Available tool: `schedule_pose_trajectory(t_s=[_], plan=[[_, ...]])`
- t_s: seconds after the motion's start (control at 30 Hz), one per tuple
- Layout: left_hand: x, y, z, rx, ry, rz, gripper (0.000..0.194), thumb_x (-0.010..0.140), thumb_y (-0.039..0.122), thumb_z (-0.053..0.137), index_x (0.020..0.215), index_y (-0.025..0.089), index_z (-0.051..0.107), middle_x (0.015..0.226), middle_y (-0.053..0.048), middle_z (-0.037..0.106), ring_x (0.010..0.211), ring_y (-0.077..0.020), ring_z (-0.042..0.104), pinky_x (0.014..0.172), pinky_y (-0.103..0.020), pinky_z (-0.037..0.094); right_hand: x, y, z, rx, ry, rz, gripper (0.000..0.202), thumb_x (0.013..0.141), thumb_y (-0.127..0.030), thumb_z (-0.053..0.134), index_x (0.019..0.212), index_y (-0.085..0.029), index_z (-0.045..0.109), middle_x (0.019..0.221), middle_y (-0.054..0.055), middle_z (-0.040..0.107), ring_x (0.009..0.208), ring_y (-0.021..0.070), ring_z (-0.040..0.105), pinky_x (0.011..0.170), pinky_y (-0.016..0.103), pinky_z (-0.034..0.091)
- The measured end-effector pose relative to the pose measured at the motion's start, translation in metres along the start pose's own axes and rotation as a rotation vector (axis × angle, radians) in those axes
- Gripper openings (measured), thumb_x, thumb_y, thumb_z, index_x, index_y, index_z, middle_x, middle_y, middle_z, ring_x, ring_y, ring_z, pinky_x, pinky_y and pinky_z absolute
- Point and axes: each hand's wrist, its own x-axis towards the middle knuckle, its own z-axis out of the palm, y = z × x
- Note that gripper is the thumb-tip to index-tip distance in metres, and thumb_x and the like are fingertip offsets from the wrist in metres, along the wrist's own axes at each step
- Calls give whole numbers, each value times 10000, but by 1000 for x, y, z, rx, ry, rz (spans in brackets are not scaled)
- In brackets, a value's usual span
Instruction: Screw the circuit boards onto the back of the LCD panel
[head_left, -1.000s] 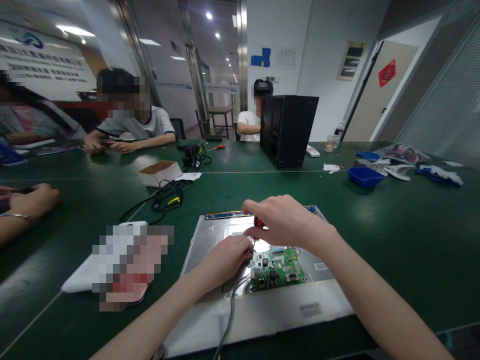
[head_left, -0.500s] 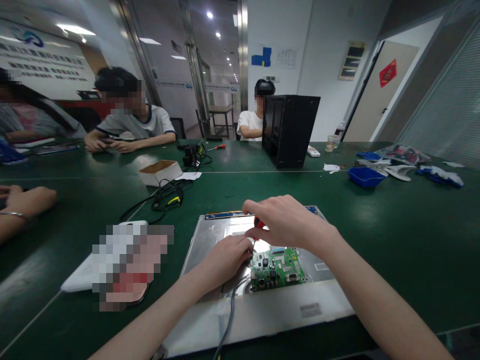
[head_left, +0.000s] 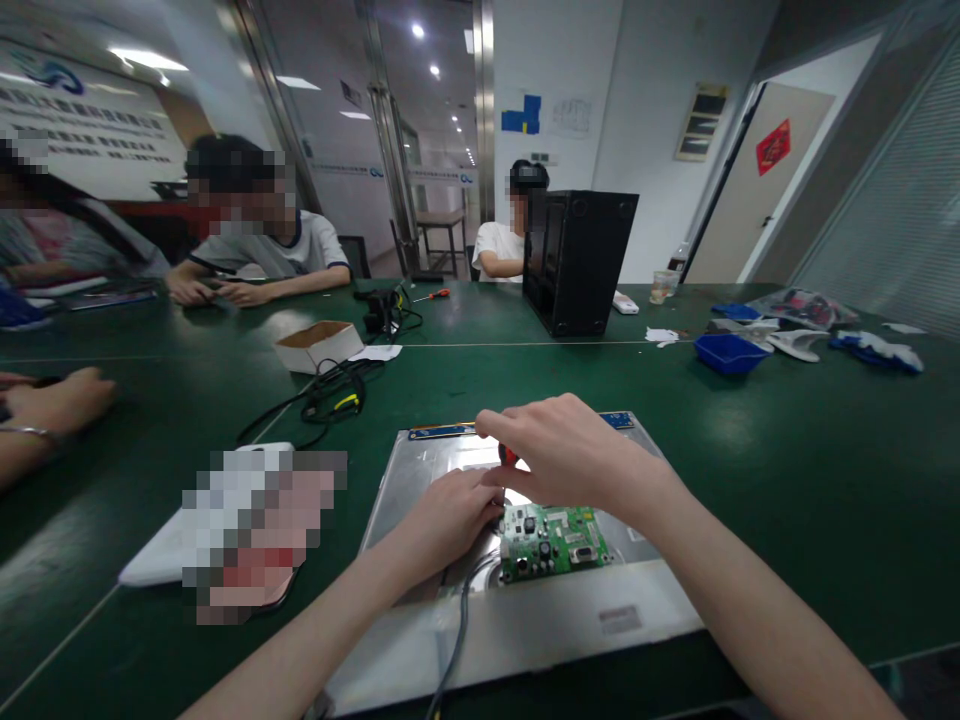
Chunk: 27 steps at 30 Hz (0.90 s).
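A silver metal panel [head_left: 585,610] lies on the green table, with a green circuit board [head_left: 555,545] on it. My right hand [head_left: 555,445] is closed round a screwdriver [head_left: 508,455] with a red and black handle, held over the board's upper left corner. Close beside it, my left hand [head_left: 461,505] has its fingers pressed together at that same corner; what they hold, if anything, is hidden. A grey cable [head_left: 463,620] runs from near the board over the panel's front edge.
Left of the panel lie phone-like objects [head_left: 270,530], black cables [head_left: 330,390] and a white box [head_left: 319,345]. A black computer case [head_left: 581,262] stands behind, a blue tray [head_left: 729,353] at the right. Another person's hands [head_left: 60,405] rest at far left; other people sit beyond.
My right hand has shifted slightly left and down with the screwdriver, whose handle now shows a little lower. My left hand has stayed nearly in place.
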Motion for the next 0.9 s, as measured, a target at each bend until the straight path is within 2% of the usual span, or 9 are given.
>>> schedule_pose_trajectory(t_s=[0.17,0.37,0.47,0.63,0.77,0.9], plan=[[-1,2,-5,20,-6,-3,90,928,208,534,930,175,619,974,-69,686,898,-238,631,787,-361,501,-1,1,1,87,-1,-9,268,876,-193,534,1137,-179,476,1038,58,674,727,160,622,516,272,285],[-1,5,-10,50,-43,-18,71,904,170,550,853,175,599,878,-56,672,816,-229,621,741,-349,478,4,4,3,23,11,72,239,914,-335,576,1080,-181,500,865,27,703,680,174,626,493,274,227],[-2,3,-7,47,-20,-3,66,911,178,548,875,173,603,919,-65,676,851,-240,624,762,-362,476,1,6,2,50,5,21,200,878,-282,592,1027,-172,516,960,49,679,704,161,605,504,276,264],[-3,1,-5,19,-25,12,82,926,207,537,923,173,612,948,-66,680,892,-240,627,791,-365,482,-2,5,3,135,29,-69,238,857,-162,532,1092,-167,498,1082,54,644,718,140,585,518,277,296],[-3,2,-7,16,-7,11,107,935,209,511,913,177,611,920,-62,673,871,-232,623,795,-368,484,2,4,5,71,48,0,248,891,-203,548,1131,-177,491,1052,50,668,718,153,611,511,273,253],[-3,2,-7,20,7,8,127,940,214,498,883,181,606,864,-52,661,821,-211,617,779,-345,482,5,5,4,24,28,42,171,924,-315,564,1029,-183,538,907,38,694,711,170,624,512,277,227]])
